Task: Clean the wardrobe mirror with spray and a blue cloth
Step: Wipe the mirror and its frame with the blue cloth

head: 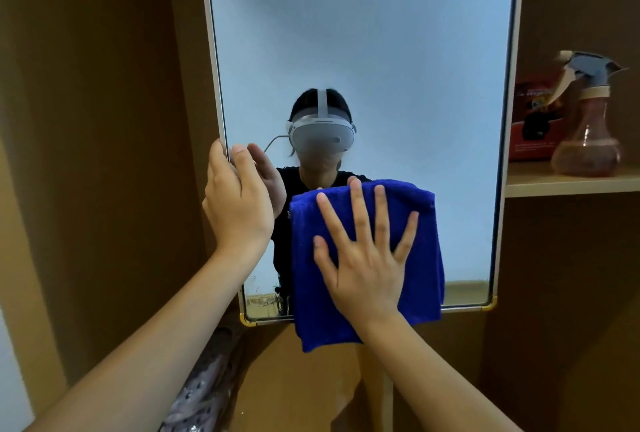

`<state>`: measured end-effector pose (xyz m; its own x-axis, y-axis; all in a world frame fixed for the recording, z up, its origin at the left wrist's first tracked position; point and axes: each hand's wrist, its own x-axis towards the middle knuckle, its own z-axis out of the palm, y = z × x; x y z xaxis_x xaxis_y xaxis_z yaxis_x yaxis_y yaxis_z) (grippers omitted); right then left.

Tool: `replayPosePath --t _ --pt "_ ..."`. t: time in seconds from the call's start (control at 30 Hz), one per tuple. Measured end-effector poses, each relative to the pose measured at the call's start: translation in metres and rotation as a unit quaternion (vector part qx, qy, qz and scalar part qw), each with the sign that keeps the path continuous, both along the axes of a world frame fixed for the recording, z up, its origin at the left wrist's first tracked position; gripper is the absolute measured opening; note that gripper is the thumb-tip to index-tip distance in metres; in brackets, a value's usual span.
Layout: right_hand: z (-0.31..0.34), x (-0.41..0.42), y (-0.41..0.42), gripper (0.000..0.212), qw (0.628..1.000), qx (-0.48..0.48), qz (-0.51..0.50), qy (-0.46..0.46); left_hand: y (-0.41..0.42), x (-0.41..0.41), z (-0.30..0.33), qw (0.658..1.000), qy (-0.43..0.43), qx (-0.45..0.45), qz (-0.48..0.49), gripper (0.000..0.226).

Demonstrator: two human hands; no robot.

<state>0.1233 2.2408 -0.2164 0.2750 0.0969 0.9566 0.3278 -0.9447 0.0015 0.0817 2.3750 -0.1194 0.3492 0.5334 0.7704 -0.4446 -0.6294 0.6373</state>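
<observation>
The mirror (363, 51) stands upright straight ahead of both my hands, one single pane in a pale frame with gold corner caps at the bottom. My left hand (235, 203) grips its left edge, the fingers curled round the frame and the thumb lying on the glass. My right hand (363, 258) is flat and open, all five fingers spread, pressing the one blue cloth (422, 258) against the lower part of the glass. The cloth lies under my palm and spreads out on every side of it; its lower end hangs past the bottom rail of the frame, below my wrist.

Above my hands the glass reflects a person wearing a grey headset (322, 135) and a dark top, with the reflected left hand just beside my real one.

Well off to the right of my right hand, and higher than it, a wooden shelf (571, 182) carries one spray bottle (588, 127) with a grey trigger head and a reddish body. Behind the bottle stands one red box (533, 120), touching it or just apart; the blur there keeps me from telling which.

Down below my left forearm lies some pale patterned fabric (204, 390), possibly wrapped in clear plastic.
</observation>
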Motion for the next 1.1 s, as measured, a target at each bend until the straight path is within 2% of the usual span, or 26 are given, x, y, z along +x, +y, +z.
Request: replayPosePath --t 0.2,0.4,0.7,1.1 --pt "0.030 -0.008 0.048 0.059 0.999 -0.026 0.028 -0.004 0.000 -0.004 0.003 0.999 -0.008 -0.022 -0.023 0.071" --pt "0.015 -0.015 0.068 0.076 0.997 -0.055 0.046 0.029 0.003 -0.009 0.007 1.000 0.000 -0.019 -0.019 0.050" --pt "-0.025 -0.020 0.063 0.060 0.990 -0.115 0.051 0.058 -0.004 -0.011 0.009 0.999 -0.011 -0.041 -0.018 0.052" --pt "-0.037 -0.008 0.012 0.059 0.988 -0.151 0.029 0.034 -0.007 -0.005 0.005 0.999 -0.012 -0.033 0.005 0.050"
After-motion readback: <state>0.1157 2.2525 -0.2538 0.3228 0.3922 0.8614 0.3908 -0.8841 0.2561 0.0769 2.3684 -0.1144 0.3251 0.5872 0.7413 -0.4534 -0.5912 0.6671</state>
